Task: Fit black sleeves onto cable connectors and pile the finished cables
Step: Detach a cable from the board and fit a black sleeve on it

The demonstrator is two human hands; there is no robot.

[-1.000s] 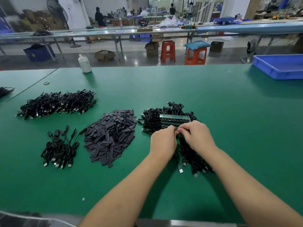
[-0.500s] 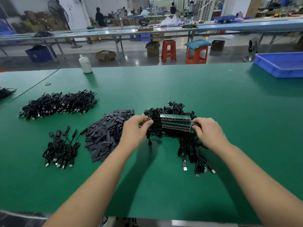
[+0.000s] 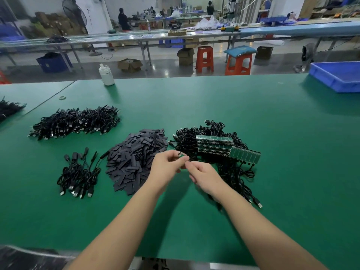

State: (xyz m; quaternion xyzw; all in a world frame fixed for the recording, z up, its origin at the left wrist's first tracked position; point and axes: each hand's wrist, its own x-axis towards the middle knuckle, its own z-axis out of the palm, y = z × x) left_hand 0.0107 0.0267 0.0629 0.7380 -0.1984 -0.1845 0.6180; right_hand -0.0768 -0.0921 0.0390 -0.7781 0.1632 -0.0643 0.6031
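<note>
My left hand pinches a small cable connector; my right hand, fingers curled, meets it. The black sleeves lie at ten o'clock on the bench.

A green matte tabletop fills the lower frame. Beyond it, a glossy grey concrete floor carries two orange plastic stools and long metal-legged workbenches across the top.

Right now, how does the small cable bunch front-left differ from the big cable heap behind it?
The small cable bunch holds few cables; the big cable heap holds far more. The bunch lies near the table's front, cables running front to back; the heap sits farther back, spread sideways. Both are black cables with metal plugs on the green table.
</note>
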